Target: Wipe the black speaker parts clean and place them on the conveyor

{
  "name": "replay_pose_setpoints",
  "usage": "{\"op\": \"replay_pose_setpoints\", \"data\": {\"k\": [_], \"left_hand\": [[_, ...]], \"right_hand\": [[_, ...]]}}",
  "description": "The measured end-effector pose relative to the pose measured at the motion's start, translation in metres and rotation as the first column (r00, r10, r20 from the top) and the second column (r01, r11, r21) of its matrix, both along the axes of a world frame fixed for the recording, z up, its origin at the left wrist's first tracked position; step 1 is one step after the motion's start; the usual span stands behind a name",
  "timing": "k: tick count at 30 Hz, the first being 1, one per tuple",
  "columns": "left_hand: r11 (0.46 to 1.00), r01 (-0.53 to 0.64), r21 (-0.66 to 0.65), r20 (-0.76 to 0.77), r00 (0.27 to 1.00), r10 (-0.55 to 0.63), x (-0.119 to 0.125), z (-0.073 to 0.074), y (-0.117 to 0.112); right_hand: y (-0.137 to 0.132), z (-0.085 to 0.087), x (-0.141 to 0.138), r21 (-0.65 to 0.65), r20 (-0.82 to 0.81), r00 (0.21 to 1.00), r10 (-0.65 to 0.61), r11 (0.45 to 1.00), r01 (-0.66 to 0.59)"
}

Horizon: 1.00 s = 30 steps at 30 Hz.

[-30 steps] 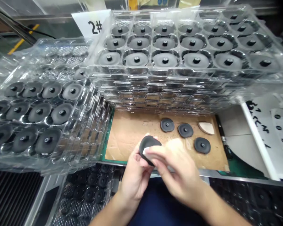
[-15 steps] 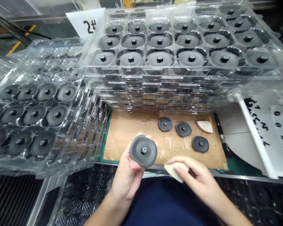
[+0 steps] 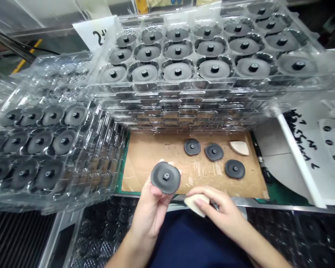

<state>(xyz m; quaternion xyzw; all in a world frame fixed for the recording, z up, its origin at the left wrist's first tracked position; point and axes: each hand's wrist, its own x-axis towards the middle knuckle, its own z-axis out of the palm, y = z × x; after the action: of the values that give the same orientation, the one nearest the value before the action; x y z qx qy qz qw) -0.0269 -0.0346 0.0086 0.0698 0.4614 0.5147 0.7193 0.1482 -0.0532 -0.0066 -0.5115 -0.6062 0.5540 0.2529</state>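
Observation:
My left hand (image 3: 152,208) grips a dark grey rounded disc (image 3: 171,181) from below, its small central stub facing up toward me. To its right, my right hand (image 3: 217,206) pinches a cream-coloured pad (image 3: 195,204) between thumb and fingers; pad and disc are apart. Beyond my hands, three similar discs lie on a sheet of cardboard: one at the back left (image 3: 192,147), a middle one (image 3: 214,152) and one nearer on the right (image 3: 235,169). A second cream pad (image 3: 239,147), pointed at one end, rests behind them.
A tall stack of clear plastic trays (image 3: 181,100) filled with discs stands behind the cardboard (image 3: 145,156). Another tray stack (image 3: 86,163) rises at the left. A black pen-like tool (image 3: 261,160) lies along the cardboard's right side. More disc trays sit below the bench edge.
My right hand has moved left with the pad, closer to the held disc. The disc is tilted slightly differently in my left hand. The whole view has shifted a little.

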Motion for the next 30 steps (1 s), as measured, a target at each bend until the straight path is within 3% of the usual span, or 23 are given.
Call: {"op": "replay_pose_setpoints", "data": {"k": [2, 4, 6, 9, 12, 14, 16, 18, 21, 24, 26, 28, 30], "left_hand": [[1.000, -0.001, -0.016, 0.011, 1.000, 0.001, 0.004, -0.001, 0.002], [0.999, 0.018, -0.036, 0.023, 1.000, -0.017, 0.010, 0.000, 0.003], [0.998, 0.053, -0.034, 0.032, 0.998, -0.052, 0.016, 0.001, 0.003], [0.995, 0.094, 0.016, 0.016, 0.995, -0.094, 0.023, 0.004, -0.001], [0.988, 0.156, 0.024, 0.002, 0.988, -0.156, 0.021, 0.005, -0.005], [0.986, 0.169, 0.006, -0.004, 0.986, -0.169, 0.017, 0.003, -0.006], [0.990, 0.144, -0.008, -0.022, 0.989, -0.144, 0.015, 0.002, -0.007], [0.988, 0.154, -0.011, -0.021, 0.988, -0.154, 0.016, 0.001, -0.008], [0.977, 0.210, 0.016, 0.047, 0.976, -0.211, 0.018, 0.002, -0.008], [0.976, 0.211, 0.049, 0.086, 0.973, -0.214, 0.016, 0.007, -0.006], [0.977, 0.206, 0.063, 0.114, 0.971, -0.212, 0.013, 0.008, -0.005], [0.976, 0.205, 0.073, 0.154, 0.964, -0.215, 0.013, 0.008, -0.004], [0.975, 0.207, 0.081, 0.180, 0.959, -0.219, 0.013, 0.008, -0.004]], "right_hand": [[-0.008, -0.014, 0.009, -0.066, 0.062, 0.989, -0.136, 0.988, 0.140], [-0.009, -0.013, 0.014, -0.060, 0.084, 0.977, -0.197, 0.978, 0.202], [-0.001, 0.003, 0.014, 0.031, 0.064, 0.961, -0.270, 0.963, 0.268], [0.016, 0.035, 0.001, 0.298, -0.029, 0.943, -0.332, 0.898, 0.325], [0.028, 0.055, -0.019, 0.533, -0.030, 0.979, -0.200, 0.826, 0.185], [0.032, 0.058, -0.027, 0.512, 0.026, 0.999, -0.031, 0.859, 0.013], [0.035, 0.056, -0.031, 0.411, 0.065, 0.991, 0.120, 0.902, -0.136], [0.037, 0.054, -0.033, 0.426, 0.111, 0.990, 0.085, 0.896, -0.125], [0.035, 0.055, -0.029, 0.566, 0.111, 0.992, -0.063, 0.825, -0.012], [0.024, 0.060, -0.014, 0.477, 0.060, 0.991, 0.122, 0.868, -0.136], [0.017, 0.062, -0.001, 0.390, 0.106, 0.982, 0.156, 0.902, -0.185], [0.015, 0.063, 0.006, 0.399, 0.224, 0.973, 0.062, 0.905, -0.149], [0.020, 0.063, 0.006, 0.527, 0.316, 0.946, -0.069, 0.842, -0.115]]}}
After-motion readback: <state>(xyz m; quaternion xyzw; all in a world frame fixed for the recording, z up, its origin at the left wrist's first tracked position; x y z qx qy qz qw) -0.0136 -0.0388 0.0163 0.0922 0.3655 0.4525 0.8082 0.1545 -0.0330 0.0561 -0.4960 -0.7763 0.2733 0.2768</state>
